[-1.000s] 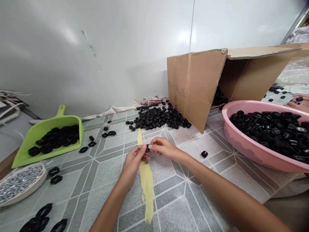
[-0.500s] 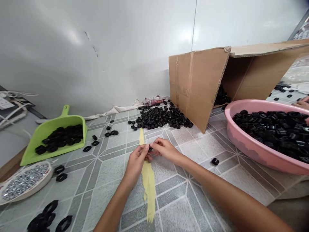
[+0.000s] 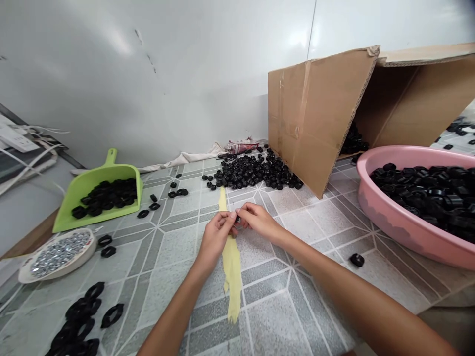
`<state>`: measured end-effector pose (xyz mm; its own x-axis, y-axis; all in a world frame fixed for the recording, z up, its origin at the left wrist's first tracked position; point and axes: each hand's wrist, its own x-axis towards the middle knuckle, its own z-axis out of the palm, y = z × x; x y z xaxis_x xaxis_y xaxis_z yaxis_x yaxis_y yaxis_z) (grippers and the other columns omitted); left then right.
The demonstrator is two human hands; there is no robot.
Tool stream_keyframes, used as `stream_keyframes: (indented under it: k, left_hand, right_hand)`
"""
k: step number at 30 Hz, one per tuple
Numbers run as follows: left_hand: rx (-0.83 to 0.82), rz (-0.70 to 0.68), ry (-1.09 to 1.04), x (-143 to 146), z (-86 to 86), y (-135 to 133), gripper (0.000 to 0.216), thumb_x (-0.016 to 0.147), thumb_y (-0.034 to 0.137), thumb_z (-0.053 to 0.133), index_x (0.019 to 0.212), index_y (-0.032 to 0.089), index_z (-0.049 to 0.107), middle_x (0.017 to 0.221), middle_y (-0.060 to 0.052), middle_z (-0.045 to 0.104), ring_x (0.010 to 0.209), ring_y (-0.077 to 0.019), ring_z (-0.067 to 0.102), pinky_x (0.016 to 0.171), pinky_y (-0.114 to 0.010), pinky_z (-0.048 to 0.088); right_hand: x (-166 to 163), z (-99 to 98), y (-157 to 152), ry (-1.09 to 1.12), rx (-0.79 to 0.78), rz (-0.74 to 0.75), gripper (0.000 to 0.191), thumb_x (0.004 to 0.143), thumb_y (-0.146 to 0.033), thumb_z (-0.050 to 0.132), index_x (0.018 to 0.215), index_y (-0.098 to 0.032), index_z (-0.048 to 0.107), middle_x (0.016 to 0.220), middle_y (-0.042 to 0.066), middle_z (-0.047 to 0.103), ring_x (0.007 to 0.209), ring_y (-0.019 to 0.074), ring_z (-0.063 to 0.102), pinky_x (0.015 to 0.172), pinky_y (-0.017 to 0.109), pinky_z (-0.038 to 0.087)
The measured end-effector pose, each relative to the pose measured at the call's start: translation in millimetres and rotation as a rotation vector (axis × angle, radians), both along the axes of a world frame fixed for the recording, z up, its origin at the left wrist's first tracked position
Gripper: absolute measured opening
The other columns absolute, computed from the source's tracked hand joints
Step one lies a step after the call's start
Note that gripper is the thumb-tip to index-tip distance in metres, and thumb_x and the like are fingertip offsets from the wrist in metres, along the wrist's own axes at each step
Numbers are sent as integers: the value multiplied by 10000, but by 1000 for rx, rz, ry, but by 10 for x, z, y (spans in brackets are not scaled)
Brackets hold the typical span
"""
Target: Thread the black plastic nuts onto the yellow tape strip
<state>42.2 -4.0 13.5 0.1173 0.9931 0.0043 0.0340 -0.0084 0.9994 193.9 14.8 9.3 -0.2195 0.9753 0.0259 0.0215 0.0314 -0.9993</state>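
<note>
Above a strip of yellow tape [image 3: 232, 277] on the table, my left hand [image 3: 218, 232] and my right hand [image 3: 258, 222] meet fingertip to fingertip. Between them they pinch a small black part [image 3: 238, 217], mostly covered by the fingers. Beyond the hands lies a heap of black parts [image 3: 252, 170] against the wall. To the left, several black rings [image 3: 112, 315] are scattered on the patterned cover. A single black part [image 3: 356, 260] lies apart on the right, near my right forearm.
A green dustpan [image 3: 63, 210] holds black rings at left, beside a white dish [image 3: 25, 273] of small shiny metal pieces. A cardboard box [image 3: 315, 118] lies on its side at the back right. The pink basin [image 3: 404, 222] at right is full of black parts.
The camera view has shifted, so the scene sits somewhat differently in the frame. Both hands remain together on the small black part. The other person's hand at the right edge is out of view.
</note>
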Motion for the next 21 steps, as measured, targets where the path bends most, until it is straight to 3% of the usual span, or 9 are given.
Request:
stream_keyframes:
  k: [16, 19, 21]
  left_hand:
    - [16, 9, 7, 18, -14, 5, 360, 848, 516, 648, 894, 165, 579, 727, 8, 629, 571, -105, 564, 593, -230, 440]
    - [29, 12, 16, 15, -35, 7, 358, 843, 505, 658, 931, 166, 582, 736, 9, 629, 581, -106, 569, 604, -231, 450]
    - [43, 3, 24, 16, -43, 0, 353, 835, 483, 676, 973, 171, 584, 752, 8, 635, 607, -112, 579, 624, -233, 461]
  right_hand:
    - [-5, -69, 14, -19, 1, -22, 245, 894, -428, 563, 811, -197, 570, 681, -20, 599, 660, 150, 600, 640, 269, 462]
    - [45, -77, 54, 14, 30, 43, 220, 892, -419, 579, 944, -206, 593, 698, -24, 603, 647, 145, 600, 612, 257, 457]
    - [79, -91, 93, 9, 28, 106, 210, 885, -406, 590, 931, -201, 596, 706, -20, 604, 613, 134, 583, 581, 248, 445]
